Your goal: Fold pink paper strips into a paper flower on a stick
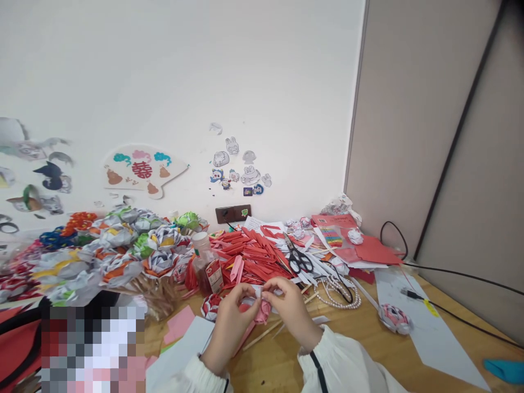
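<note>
Over the front middle of the table, my left hand (234,319) and my right hand (291,312) meet fingertip to fingertip. Between them is a pink and white paper flower (264,311). The fingers of both hands are pinched at the white paper on its top, and part of the flower is hidden behind them. A red and white paper flower (210,307) lies just left of my left hand. Beyond my hands spreads a heap of folded red paper strips (245,254). Black-handled scissors (300,262) rest on the heap's right side.
A bottle of brownish liquid (204,267) stands behind my left hand. Many paper flowers on sticks (135,245) fill the left side. A bead string (356,300), red paper (376,251), another paper flower (395,318) and a black cable (462,322) lie right.
</note>
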The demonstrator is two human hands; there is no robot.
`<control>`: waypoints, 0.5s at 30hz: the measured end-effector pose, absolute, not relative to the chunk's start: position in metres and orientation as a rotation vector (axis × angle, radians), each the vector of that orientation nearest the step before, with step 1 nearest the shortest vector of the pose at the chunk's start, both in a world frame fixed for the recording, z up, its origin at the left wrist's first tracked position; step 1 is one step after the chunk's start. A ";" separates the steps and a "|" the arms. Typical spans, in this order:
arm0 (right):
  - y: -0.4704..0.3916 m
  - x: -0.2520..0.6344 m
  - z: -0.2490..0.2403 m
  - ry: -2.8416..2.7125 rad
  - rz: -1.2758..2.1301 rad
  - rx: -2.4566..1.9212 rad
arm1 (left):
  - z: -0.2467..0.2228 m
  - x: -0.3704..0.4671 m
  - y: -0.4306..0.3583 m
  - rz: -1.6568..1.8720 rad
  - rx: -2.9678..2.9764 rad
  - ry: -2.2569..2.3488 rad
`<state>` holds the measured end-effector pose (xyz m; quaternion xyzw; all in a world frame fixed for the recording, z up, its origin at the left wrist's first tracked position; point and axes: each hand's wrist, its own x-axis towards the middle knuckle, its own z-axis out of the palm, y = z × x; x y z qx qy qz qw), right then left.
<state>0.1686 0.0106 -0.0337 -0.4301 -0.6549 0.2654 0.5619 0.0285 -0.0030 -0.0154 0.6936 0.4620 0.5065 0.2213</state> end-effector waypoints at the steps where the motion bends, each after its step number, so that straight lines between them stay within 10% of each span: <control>1: 0.011 0.169 -0.034 -1.543 0.634 -1.012 | -0.015 0.028 -0.003 1.398 1.920 1.274; 15: 0.023 0.188 -0.048 -1.588 0.995 -0.996 | -0.025 0.035 0.000 1.174 1.635 1.127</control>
